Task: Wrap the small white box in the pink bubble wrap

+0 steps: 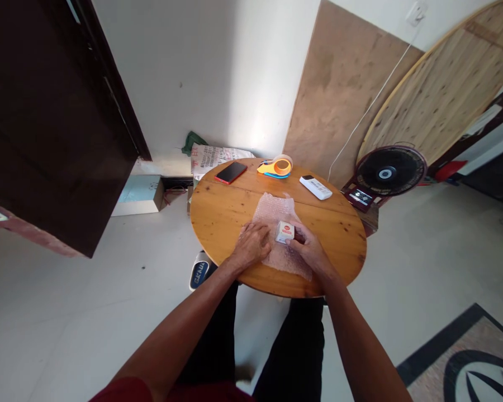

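1. Right hand (pixel 310 249): at 4 o'clock of the small white box (pixel 284 232), thumb on its near side, other fingers partly hidden on its right; gripping it.
2. Left hand (pixel 250 246): at 8 o'clock of the box, palm down, fingers extended, nothing gripped; on the left part of the bubble wrap (pixel 274 209).
3. Box: red print on top, sitting on the wrap, near mid-table.
4. Wrap: spread on the round wooden table (pixel 218 218), reaching toward 12 and 5.
5. From box: red-edged phone (pixel 231 173) at 10–11, orange tape dispenser (pixel 270 167) at 12, white handheld device (pixel 316 187) at 1.
6. Off table: fan (pixel 390 172) at 2.
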A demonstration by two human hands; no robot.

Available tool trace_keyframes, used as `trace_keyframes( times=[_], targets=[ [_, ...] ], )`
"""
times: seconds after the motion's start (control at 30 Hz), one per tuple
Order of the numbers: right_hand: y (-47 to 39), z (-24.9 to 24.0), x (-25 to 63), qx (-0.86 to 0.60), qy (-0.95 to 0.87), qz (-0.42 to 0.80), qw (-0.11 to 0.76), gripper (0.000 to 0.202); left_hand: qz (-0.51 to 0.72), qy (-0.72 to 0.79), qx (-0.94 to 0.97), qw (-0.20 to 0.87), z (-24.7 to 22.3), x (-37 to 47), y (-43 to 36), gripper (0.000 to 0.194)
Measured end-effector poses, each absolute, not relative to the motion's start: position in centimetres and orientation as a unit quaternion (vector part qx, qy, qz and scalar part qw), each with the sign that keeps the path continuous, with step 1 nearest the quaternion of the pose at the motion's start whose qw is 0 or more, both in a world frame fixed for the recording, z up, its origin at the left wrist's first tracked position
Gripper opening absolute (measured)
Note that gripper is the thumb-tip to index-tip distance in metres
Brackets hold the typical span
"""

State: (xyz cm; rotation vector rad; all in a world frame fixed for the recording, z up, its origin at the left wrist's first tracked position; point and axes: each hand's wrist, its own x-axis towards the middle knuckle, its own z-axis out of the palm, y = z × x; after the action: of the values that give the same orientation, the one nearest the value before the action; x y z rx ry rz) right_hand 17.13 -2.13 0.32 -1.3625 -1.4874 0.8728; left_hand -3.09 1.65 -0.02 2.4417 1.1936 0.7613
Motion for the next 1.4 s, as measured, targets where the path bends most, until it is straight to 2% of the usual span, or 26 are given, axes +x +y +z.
trace_keyframes(
  times=[0.43, 0.87, 1.03, 1.17, 1.27, 1.4],
  targets=[
    [-2.4, 1.0, 16.7, -0.554, -0.607, 0.350, 0.450, 0.052, 0.280, 0.407, 0.854, 0.161, -0.2, -3.1, 1.6, 0.035],
    [-2.5, 0.8, 16.4, -0.559, -0.605, 0.342, 0.452, 0.055, 0.286, 0.403, 0.852, 0.174, -0.2, -3.1, 1.8, 0.041],
    [-2.8, 1.2, 16.2, -0.550, -0.595, 0.361, 0.461, 0.064, 0.313, 0.404, 0.838, 0.191, 0.2, -4.1, 1.0, 0.043],
    [-3.1, 2.2, 16.0, -0.539, -0.580, 0.405, 0.457, 0.068, 0.265, 0.332, 0.892, 0.157, 1.5, -6.0, -1.5, 0.047],
    [-3.5, 3.1, 15.8, -0.541, -0.575, 0.413, 0.455, 0.064, 0.213, 0.303, 0.921, 0.120, 2.4, -6.7, -2.9, 0.037],
    [-4.0, 4.1, 15.7, -0.551, -0.565, 0.401, 0.466, 0.054, 0.208, 0.310, 0.925, 0.065, 2.6, -6.1, -3.0, 0.021]
  ],
)
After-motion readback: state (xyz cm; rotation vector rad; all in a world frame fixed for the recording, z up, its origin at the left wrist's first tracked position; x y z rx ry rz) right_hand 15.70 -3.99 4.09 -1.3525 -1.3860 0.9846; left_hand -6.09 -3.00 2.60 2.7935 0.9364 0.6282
